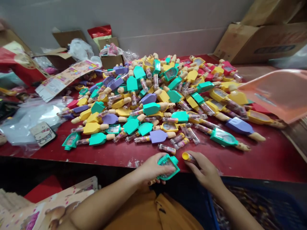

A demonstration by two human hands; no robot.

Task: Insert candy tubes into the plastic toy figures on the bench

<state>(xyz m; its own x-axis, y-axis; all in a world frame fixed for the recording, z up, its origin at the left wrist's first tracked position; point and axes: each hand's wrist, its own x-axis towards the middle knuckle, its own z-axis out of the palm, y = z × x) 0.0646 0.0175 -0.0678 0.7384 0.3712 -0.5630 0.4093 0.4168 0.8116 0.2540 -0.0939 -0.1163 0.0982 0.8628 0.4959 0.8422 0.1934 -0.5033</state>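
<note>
My left hand (155,166) is closed around a green plastic toy case (168,169) with a clear window, its thumb lying across the front. Between the thumb and fingers of my right hand (203,169) is a small clear tube with a yellow cap (186,156), the cap pointing toward the green case. The two pieces are apart, just over the table's front edge. Close beyond them lies a loose tube (167,149). Behind, a heap of toys in green, yellow, purple and red, such as a purple case (159,136), covers the red table (275,163); many have tubes fitted at one end.
An orange plastic tray (278,92) and a cardboard box (259,43) stand at the right. Clear plastic bags (28,115) and a cartoon-printed phone or card (43,133) lie left. Below right, a blue crate (275,201) holds many small tubes.
</note>
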